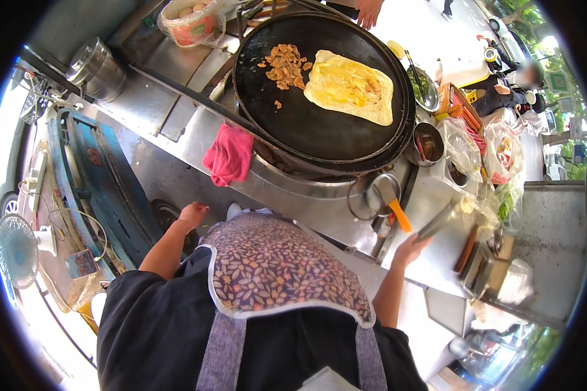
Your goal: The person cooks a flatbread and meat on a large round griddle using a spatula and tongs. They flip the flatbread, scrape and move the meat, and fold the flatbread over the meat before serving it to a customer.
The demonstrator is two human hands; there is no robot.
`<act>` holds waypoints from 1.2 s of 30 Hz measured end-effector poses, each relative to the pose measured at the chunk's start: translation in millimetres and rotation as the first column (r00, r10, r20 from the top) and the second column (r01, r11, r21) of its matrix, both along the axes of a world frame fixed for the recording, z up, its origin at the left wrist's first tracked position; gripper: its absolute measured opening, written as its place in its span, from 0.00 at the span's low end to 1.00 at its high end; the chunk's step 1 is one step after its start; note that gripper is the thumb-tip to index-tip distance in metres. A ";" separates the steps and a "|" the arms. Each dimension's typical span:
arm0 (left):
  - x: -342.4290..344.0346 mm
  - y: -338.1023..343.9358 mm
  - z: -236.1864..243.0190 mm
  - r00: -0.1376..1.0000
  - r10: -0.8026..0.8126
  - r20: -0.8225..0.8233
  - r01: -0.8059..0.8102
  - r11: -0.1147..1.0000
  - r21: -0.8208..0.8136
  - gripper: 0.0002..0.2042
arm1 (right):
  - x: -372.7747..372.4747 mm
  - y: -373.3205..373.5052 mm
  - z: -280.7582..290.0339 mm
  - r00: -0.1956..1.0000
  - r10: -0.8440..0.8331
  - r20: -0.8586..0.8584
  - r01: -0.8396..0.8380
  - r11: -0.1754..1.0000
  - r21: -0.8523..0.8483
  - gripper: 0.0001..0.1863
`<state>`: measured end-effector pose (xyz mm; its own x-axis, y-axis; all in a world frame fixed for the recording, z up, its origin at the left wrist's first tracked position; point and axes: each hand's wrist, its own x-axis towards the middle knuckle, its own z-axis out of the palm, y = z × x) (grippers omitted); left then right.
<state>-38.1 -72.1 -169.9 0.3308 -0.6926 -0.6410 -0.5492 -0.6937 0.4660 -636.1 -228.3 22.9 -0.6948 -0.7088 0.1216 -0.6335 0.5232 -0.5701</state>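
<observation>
- Blade (439, 221), blurred and metallic: pointing which way?
- Up and rightward, long axis slanting away from the right hand (409, 249), over the steel surface (432, 190); gripped firmly at the near end.
- Left hand (193, 214)?
- Loosely curled, left of the floral apron (280, 260), nothing visible in it.
- Counts, textures?
- One soft, roughly rectangular flatbread (349, 88), one heap of brown chopped pieces (285, 66), both on one round black griddle (306, 140); one crumpled pink cloth (228, 155); one orange-handled tool (399, 215).
</observation>
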 end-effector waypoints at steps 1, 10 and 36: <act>4.6 4.3 -8.1 1.000 0.003 -0.003 -0.003 1.000 -0.017 0.19 | 29.8 -3.9 23.0 0.991 0.125 0.039 -0.122 0.990 -0.064 0.35; 25.2 51.8 -25.6 0.986 0.125 -0.108 -0.121 0.992 0.044 0.20 | 155.4 -71.0 57.7 0.251 0.203 0.946 -0.264 0.955 -0.135 0.10; -7.9 70.0 24.0 0.895 0.439 -0.076 -0.436 0.898 0.058 0.22 | 204.9 -124.9 57.5 0.441 0.896 -0.055 -0.877 0.444 0.183 0.29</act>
